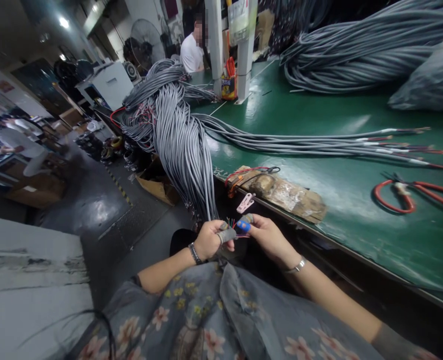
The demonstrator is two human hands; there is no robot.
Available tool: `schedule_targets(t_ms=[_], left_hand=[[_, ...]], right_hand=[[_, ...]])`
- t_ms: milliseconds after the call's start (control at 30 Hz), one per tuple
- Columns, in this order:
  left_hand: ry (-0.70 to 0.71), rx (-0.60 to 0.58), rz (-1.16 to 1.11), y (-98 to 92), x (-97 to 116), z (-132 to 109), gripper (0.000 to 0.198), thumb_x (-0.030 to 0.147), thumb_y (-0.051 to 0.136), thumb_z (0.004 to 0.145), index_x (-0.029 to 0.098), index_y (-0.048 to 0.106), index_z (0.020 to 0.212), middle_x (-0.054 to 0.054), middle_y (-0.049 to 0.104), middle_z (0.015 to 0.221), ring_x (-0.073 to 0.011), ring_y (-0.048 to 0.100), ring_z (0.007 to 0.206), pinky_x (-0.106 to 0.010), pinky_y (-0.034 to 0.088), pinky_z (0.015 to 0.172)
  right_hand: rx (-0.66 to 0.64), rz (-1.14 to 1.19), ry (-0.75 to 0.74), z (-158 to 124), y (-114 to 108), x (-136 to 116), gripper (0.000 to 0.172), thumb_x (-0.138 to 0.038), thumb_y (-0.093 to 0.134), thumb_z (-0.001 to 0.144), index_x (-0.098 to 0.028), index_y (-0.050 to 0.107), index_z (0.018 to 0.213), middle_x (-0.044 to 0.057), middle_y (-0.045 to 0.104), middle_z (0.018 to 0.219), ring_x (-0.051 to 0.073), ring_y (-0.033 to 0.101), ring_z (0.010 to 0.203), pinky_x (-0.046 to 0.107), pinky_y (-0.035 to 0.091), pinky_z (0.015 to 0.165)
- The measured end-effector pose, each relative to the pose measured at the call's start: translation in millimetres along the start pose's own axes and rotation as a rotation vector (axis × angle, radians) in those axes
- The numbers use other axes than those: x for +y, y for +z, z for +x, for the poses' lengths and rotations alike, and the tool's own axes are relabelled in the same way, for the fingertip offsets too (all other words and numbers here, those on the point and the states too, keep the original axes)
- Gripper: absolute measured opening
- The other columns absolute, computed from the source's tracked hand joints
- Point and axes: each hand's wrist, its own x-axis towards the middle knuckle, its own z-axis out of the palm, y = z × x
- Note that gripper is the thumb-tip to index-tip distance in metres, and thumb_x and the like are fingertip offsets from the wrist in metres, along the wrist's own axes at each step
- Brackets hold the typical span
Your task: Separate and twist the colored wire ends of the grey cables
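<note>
Close to my lap, my left hand (214, 238) is closed on the end of a cable, with thin coloured wires (231, 223) fanning out above its fingers. Tape or finger covers wrap some fingertips. My right hand (263, 233), with a blue cover on one finger, pinches at the same wires from the other side. Just beyond the hands, a thick bundle of grey cables (185, 145) hangs over the table edge. A pink clip (246, 202) sits at the edge, in front of a taped cardboard piece (285, 192).
On the green table (341, 185) lie grey cables with stripped ends (390, 147) and red-handled pliers (396, 195). Large cable coils (356, 55) and a plastic bag (431, 75) are at the back right. A person in white (191, 52) sits behind a post (216, 45).
</note>
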Motion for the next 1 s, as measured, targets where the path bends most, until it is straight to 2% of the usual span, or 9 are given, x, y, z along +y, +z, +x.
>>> schedule_targets(t_ms=[100,167,300,400,467,600,733,867,1000], left_hand=[[0.004,0.067,-0.104,4.7,2,-2,0.049,0.057,0.081,0.053,0.015,0.057,0.053,-0.002,0.059,0.045,-0.0118,0.054,0.039,-0.024,0.044,0.044],[-0.008,0.103,-0.162,8.4,7,-2,0.049,0.056,0.082,0.05,0.015,0.056,0.053,-0.001,0.057,0.044,-0.0115,0.053,0.038,-0.025,0.045,0.043],[-0.029,0.135,-0.22,15.3,15,0,0.047,0.052,0.082,0.048,0.015,0.055,0.056,0.001,0.057,0.043,-0.0104,0.051,0.037,-0.025,0.046,0.043],[-0.015,0.131,-0.252,19.9,18,4,0.046,0.051,0.082,0.049,0.014,0.055,0.057,0.0,0.057,0.044,-0.0105,0.052,0.038,-0.024,0.045,0.043],[-0.012,0.118,-0.261,22.5,19,6,0.046,0.05,0.082,0.05,0.014,0.054,0.057,0.0,0.056,0.044,-0.0107,0.052,0.039,-0.023,0.044,0.042],[-0.016,0.125,-0.274,26.1,18,11,0.047,0.051,0.082,0.05,0.015,0.054,0.058,0.002,0.055,0.043,-0.0103,0.051,0.039,-0.023,0.044,0.042],[-0.022,0.136,-0.278,27.4,18,13,0.047,0.05,0.083,0.049,0.015,0.054,0.058,0.002,0.055,0.043,-0.0099,0.051,0.039,-0.023,0.044,0.042],[-0.043,0.147,-0.286,27.5,17,14,0.047,0.051,0.083,0.047,0.014,0.055,0.058,0.001,0.056,0.043,-0.01,0.051,0.038,-0.023,0.044,0.041],[-0.042,0.135,-0.269,27.2,14,15,0.046,0.05,0.082,0.048,0.014,0.055,0.059,0.001,0.056,0.043,-0.0097,0.051,0.038,-0.023,0.044,0.041]], right_hand=[[0.122,0.131,0.007,3,-5,4,0.043,-0.054,0.087,0.049,-0.02,0.06,0.052,-0.006,0.051,0.046,0.008,0.041,0.045,0.024,0.041,0.048],[0.144,0.205,0.036,5,-8,6,0.047,-0.06,0.085,0.049,-0.02,0.059,0.053,-0.006,0.05,0.046,0.009,0.042,0.045,0.024,0.042,0.048],[-0.004,0.275,0.106,12,-8,5,0.055,-0.074,0.07,0.061,-0.02,0.068,0.072,0.001,0.062,0.061,0.013,0.053,0.052,0.027,0.049,0.052],[-0.078,0.23,0.048,17,0,1,0.053,-0.072,0.065,0.069,-0.02,0.067,0.079,0.0,0.061,0.062,0.014,0.053,0.052,0.029,0.048,0.052],[0.003,0.152,-0.039,19,6,0,0.051,-0.071,0.067,0.068,-0.02,0.065,0.073,-0.002,0.057,0.057,0.014,0.05,0.05,0.028,0.044,0.051],[0.26,0.02,-0.213,20,12,5,0.057,-0.078,0.061,0.066,-0.021,0.058,0.058,-0.002,0.055,0.052,0.013,0.046,0.048,0.028,0.041,0.05],[0.343,-0.087,-0.297,19,11,10,0.057,-0.078,0.055,0.072,-0.022,0.058,0.058,0.0,0.057,0.053,0.014,0.049,0.05,0.029,0.042,0.052],[0.216,0.11,-0.216,24,11,14,0.056,-0.076,0.056,0.073,-0.022,0.064,0.069,0.0,0.058,0.056,0.016,0.053,0.053,0.03,0.045,0.052],[0.08,0.344,-0.114,31,11,18,0.053,-0.071,0.061,0.074,-0.02,0.069,0.087,0.004,0.067,0.07,0.021,0.063,0.065,0.034,0.051,0.055]])
